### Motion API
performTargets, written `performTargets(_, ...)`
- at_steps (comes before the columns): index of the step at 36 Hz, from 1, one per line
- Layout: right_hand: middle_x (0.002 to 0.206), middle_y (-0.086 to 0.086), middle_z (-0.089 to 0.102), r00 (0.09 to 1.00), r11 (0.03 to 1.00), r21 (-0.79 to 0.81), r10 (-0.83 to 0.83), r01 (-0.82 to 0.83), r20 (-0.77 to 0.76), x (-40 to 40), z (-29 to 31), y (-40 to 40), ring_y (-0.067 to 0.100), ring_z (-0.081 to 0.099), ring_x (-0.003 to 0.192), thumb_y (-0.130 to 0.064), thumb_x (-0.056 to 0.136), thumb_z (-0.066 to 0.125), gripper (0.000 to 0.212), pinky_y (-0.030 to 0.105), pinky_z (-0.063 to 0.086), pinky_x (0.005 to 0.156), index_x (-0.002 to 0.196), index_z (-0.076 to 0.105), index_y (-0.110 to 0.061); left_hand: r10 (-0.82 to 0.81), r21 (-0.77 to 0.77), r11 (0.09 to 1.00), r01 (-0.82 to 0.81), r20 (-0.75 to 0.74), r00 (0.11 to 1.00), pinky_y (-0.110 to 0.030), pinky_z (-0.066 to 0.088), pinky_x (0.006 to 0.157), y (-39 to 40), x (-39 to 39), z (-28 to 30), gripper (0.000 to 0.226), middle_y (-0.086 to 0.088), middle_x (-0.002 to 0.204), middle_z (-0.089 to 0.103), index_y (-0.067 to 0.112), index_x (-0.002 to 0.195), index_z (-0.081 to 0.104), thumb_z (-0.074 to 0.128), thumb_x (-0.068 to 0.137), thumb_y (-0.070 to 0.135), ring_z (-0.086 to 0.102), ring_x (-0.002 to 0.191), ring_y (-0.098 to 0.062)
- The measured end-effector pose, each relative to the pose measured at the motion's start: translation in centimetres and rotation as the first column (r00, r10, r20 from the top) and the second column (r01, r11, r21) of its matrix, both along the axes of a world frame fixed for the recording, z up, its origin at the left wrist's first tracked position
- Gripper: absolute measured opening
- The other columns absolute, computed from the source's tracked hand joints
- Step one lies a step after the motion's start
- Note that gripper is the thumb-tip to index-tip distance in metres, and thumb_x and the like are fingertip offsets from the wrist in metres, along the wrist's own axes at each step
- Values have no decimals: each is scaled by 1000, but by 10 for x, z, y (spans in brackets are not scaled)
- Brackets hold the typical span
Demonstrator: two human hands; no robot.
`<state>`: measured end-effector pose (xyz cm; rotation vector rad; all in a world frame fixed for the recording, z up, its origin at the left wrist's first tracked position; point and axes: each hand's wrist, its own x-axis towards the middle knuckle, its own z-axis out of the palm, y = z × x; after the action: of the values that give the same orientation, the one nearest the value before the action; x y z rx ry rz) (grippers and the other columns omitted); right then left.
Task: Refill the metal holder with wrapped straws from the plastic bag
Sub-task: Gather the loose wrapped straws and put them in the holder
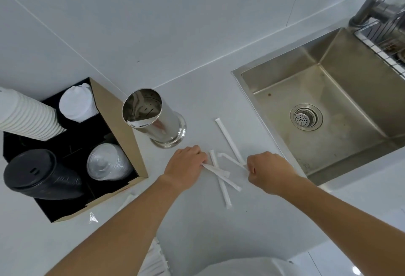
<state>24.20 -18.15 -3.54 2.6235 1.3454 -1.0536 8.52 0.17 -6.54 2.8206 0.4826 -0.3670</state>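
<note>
Pinching the end of a wrapped straw [215, 169], the left hand [186, 164] rests on the pale tabletop [197, 221] with its fingers closed on the paper. The right hand [268, 171] is curled shut on the end of another straw [232, 159] just to the right. More wrapped straws [229, 139] lie loose and crossed between the hands. The metal holder [153, 118] stands upright just beyond the left hand, one straw inside. A sink [328, 105] lies far right, a cup-and-lid organizer [72, 144] left.
</note>
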Motion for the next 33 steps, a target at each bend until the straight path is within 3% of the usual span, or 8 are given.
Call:
performTargets(6, 73, -2, 64, 969, 962, 158, -200, 222, -145, 16, 0, 16, 20, 62, 64, -19, 80, 59, 7, 24, 46, 52, 76, 63, -23, -27, 17, 999, 28, -64, 998, -30, 33, 81, -1, -5, 2, 18, 0, 106, 58, 19, 104, 60, 44, 97, 17, 53, 97, -23)
performTargets(10, 72, -3, 66, 954, 945, 180, -241, 273, -180, 25, -3, 36, 18, 61, 63, -15, 77, 58, 11, 23, 43, 51, 72, 61, -24, -23, -11, 1000, 22, -125, 992, -30, 35, 79, 0, -10, 9, 19, 1, 106, 59, 20, 104, 60, 43, 98, 20, 54, 95, -22)
performTargets(16, 80, 2, 68, 941, 944, 143, -267, 299, -208, 31, -12, 61, 20, 64, 73, -9, 77, 59, 11, 25, 49, 59, 81, 66, -16, 132, -204, 964, -170, -187, 973, -25, 35, 69, 3, -36, 16, 14, 9, 88, 53, 20, 96, 62, 49, 94, 22, 53, 83, -18)
performTargets(21, 87, 3, 67, 945, 951, 113, -262, 287, -198, 29, -19, 69, 22, 62, 79, -10, 78, 58, 13, 24, 44, 56, 87, 65, -16, 329, -331, 865, -378, -195, 924, -31, 45, 62, 6, -60, 18, 11, 9, 73, 56, 19, 83, 66, 57, 91, 21, 49, 65, -10)
performTargets(26, 81, 1, 60, 961, 958, 110, -252, 264, -113, 24, -21, 73, 20, 56, 72, -25, 80, 64, 11, 26, 39, 55, 87, 61, -17, 527, -420, 717, -556, -196, 827, -20, 39, 51, 5, -77, 18, 16, 8, 65, 59, 25, 71, 64, 64, 87, 22, 50, 57, -9)
performTargets(31, 79, 5, 59, 973, 972, 59, -229, 229, -21, 20, -17, 85, 23, 56, 68, -14, 81, 58, 3, 28, 44, 58, 83, 57, -12, 670, -413, 600, -686, -211, 712, -29, 41, 57, -1, -84, 17, 16, 4, 64, 59, 20, 70, 65, 65, 85, 25, 50, 59, -13)
performTargets(33, 74, 4, 53, 979, 979, 32, -202, 202, 22, 18, -14, 88, 23, 55, 67, -11, 81, 58, 12, 28, 42, 56, 73, 49, -14, 718, -404, 545, -735, -227, 657, -27, 37, 57, -5, -85, 18, 19, 5, 60, 52, 15, 68, 64, 65, 84, 25, 45, 58, -13)
